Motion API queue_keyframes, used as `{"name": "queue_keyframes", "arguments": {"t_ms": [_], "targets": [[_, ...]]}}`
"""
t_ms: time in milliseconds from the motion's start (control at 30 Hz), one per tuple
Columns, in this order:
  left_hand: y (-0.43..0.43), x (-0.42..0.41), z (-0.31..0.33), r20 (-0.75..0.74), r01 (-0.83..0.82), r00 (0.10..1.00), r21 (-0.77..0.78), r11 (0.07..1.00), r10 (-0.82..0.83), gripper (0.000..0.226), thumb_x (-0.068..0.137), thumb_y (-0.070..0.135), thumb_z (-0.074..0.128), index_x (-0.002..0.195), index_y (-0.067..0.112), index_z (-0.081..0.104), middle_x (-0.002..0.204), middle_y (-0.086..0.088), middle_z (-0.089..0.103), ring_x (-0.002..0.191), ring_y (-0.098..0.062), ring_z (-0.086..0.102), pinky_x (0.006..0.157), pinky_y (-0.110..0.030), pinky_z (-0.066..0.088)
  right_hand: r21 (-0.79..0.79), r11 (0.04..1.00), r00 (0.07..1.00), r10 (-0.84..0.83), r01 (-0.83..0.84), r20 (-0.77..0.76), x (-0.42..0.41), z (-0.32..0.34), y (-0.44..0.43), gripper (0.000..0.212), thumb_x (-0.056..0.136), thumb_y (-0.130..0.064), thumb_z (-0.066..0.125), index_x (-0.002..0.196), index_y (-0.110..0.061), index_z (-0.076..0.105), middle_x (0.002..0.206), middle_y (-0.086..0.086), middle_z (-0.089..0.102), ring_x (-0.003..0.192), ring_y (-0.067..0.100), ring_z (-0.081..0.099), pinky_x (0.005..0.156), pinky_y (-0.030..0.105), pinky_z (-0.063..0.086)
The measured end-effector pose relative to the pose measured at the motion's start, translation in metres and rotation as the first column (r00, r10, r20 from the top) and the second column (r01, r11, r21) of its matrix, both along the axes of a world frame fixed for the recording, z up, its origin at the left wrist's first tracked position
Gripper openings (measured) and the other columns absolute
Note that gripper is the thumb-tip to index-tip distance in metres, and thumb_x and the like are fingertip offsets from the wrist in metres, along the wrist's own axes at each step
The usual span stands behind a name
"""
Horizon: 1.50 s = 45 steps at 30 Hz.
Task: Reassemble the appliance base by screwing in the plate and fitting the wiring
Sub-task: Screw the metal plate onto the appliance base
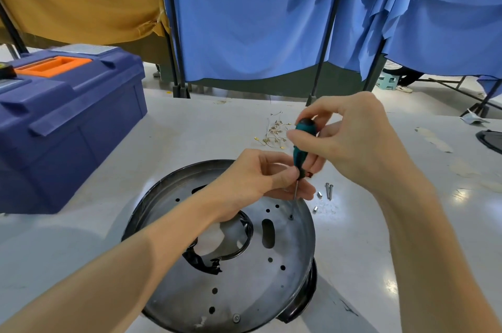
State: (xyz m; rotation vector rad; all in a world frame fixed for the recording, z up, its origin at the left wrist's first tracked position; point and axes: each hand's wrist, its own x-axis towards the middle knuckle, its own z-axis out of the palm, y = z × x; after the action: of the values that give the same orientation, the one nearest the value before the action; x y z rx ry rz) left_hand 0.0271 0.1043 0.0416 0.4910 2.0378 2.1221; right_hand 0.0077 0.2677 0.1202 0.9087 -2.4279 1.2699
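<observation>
Your right hand [353, 142] gripped the screwdriver [298, 155], left hand [252, 180] pinched its shaft, tip on the plate [244, 292] below those fingers

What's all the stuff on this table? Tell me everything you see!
table: one, pale grey, under everything
plate: one, round silver metal with holes, front of table
screwdriver: one, teal and black, upright, tip at a plate hole
screws: two, silver, right of the plate
wires: one bundle, pale with gold ends, behind the plate
toolbox: one, blue with orange handle, left
curtains: blue, behind the table
left grip: one bare hand, pinching the screwdriver low down
right grip: one bare hand, holding the screwdriver's handle
</observation>
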Motion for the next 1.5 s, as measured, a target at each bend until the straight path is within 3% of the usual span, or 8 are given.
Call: {"name": "queue_keyframes", "arguments": {"t_ms": [167, 267, 400, 633, 833, 1100, 1333, 1500], "targets": [[0.009, -0.001, 0.001, -0.025, -0.026, 0.999, -0.024, 0.999, 0.026, 0.015, 0.092, 0.013, 0.064, 0.104, 0.005, 0.069, 0.087, -0.015, 0.075, 0.087, -0.032, 0.073, 0.082, -0.032, 0.058, 0.155, 0.917, 0.921, -0.334, 0.367, -0.200, -0.003, -0.005, -0.007, 0.044, 0.078, -0.044, 0.074, 0.067, -0.010, 0.050, 0.067, 0.008, 0.060, 0.061, 0.030, 0.062, 0.059, 0.047, 0.055], [0.006, -0.001, 0.002, -0.005, 0.072, 0.997, -0.046, 0.996, -0.072, 0.019, 0.098, 0.011, 0.055, 0.108, 0.003, 0.068, 0.091, -0.014, 0.075, 0.093, -0.030, 0.072, 0.086, -0.031, 0.056, 0.159, 0.963, 0.972, -0.198, 0.217, -0.128, 0.003, 0.003, 0.002, 0.047, 0.067, -0.062, 0.070, 0.072, -0.016, 0.063, 0.069, -0.001, 0.065, 0.058, 0.017, 0.063, 0.058, 0.040, 0.056], [0.004, 0.003, 0.002, 0.012, 0.076, 0.997, -0.021, 0.997, -0.076, 0.024, 0.100, 0.012, 0.051, 0.117, 0.001, 0.064, 0.097, -0.015, 0.075, 0.097, -0.030, 0.071, 0.085, -0.029, 0.055, 0.126, 0.990, 0.991, -0.055, 0.070, -0.123, -0.003, -0.001, 0.000, 0.016, 0.077, -0.031, 0.076, 0.074, -0.016, 0.072, 0.066, -0.005, 0.065, 0.055, 0.013, 0.061, 0.058, 0.034, 0.056], [0.009, -0.001, 0.001, -0.031, -0.054, 0.998, -0.016, 0.998, 0.054, 0.020, 0.088, 0.009, 0.069, 0.106, 0.000, 0.066, 0.091, -0.017, 0.075, 0.085, -0.032, 0.073, 0.080, -0.032, 0.059, 0.142, 0.927, 0.908, -0.294, 0.347, -0.300, -0.012, -0.019, -0.019, 0.054, 0.085, -0.047, 0.064, 0.057, -0.002, 0.056, 0.051, 0.008, 0.048, 0.053, 0.025, 0.047, 0.060, 0.042, 0.050], [0.000, -0.001, 0.000, -0.006, 0.029, 1.000, -0.003, 1.000, -0.029, 0.019, 0.098, 0.004, 0.051, 0.103, 0.006, 0.069, 0.095, -0.018, 0.074, 0.093, -0.033, 0.071, 0.085, -0.033, 0.056, 0.099, 0.991, 0.996, 0.086, -0.087, 0.018, -0.006, -0.004, 0.002, 0.022, 0.077, -0.031, 0.077, 0.090, -0.015, 0.071, 0.073, -0.005, 0.067, 0.044, 0.017, 0.065, 0.053, 0.032, 0.058], [0.014, -0.002, -0.003, -0.051, -0.099, 0.994, -0.018, 0.995, 0.098, 0.016, 0.092, 0.008, 0.062, 0.106, 0.000, 0.064, 0.087, -0.010, 0.075, 0.086, -0.029, 0.073, 0.083, -0.038, 0.059, 0.246, 0.905, 0.932, -0.304, 0.347, -0.198, -0.015, -0.012, -0.006, 0.040, 0.083, -0.038, 0.067, 0.065, -0.003, 0.059, 0.059, 0.013, 0.060, 0.056, 0.030, 0.063, 0.056, 0.043, 0.056], [0.006, 0.000, -0.002, -0.013, 0.001, 1.000, -0.032, 0.999, -0.001, 0.024, 0.099, 0.000, 0.048, 0.115, -0.004, 0.064, 0.090, -0.013, 0.074, 0.093, -0.029, 0.072, 0.082, -0.029, 0.056, 0.125, 0.992, 0.999, 0.030, -0.025, -0.038, -0.005, 0.001, 0.009, 0.016, 0.079, -0.030, 0.075, 0.082, -0.015, 0.072, 0.067, 0.000, 0.069, 0.043, 0.016, 0.065, 0.049, 0.029, 0.057], [0.005, 0.001, -0.003, -0.012, -0.023, 1.000, 0.070, 0.997, 0.024, 0.024, 0.087, 0.014, 0.067, 0.108, 0.002, 0.069, 0.098, -0.017, 0.073, 0.096, -0.033, 0.071, 0.085, -0.038, 0.057, 0.183, 0.949, 0.950, -0.211, 0.256, -0.230, -0.006, -0.012, -0.017, 0.040, 0.082, -0.036, 0.071, 0.061, -0.005, 0.057, 0.051, 0.000, 0.051, 0.051, 0.014, 0.051, 0.051, 0.027, 0.044]]}}
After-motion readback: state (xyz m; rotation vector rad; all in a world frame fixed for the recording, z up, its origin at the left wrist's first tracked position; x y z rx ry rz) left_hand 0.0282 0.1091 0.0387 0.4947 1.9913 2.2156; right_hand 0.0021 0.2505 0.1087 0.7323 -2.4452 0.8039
